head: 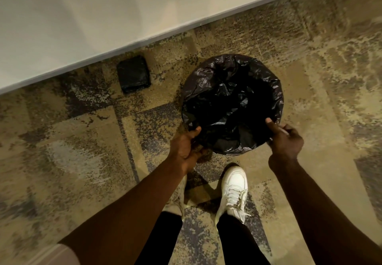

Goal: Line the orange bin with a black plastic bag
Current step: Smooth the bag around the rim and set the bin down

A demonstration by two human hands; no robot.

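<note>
Far left: folded black pack (134, 74) lies on the carpet (62, 140) by the wall (82, 16), apart from the bin. Left hand (185, 149) grips the black bag (232, 103) hem at the near-left rim, thumb on top, fingers curled under. The bag mouth is folded over the rim all round and its body is slumped inside. The bin itself is hidden under plastic, no orange visible. Right hand (284, 138) grips the hem at the near-right rim, thumb inside. Lining looks nearly done. Probably left: tug the near hem down, seat the bag. Wall is near behind the bin, open carpet both sides, white shoe (233, 192) near the front of it.
</note>
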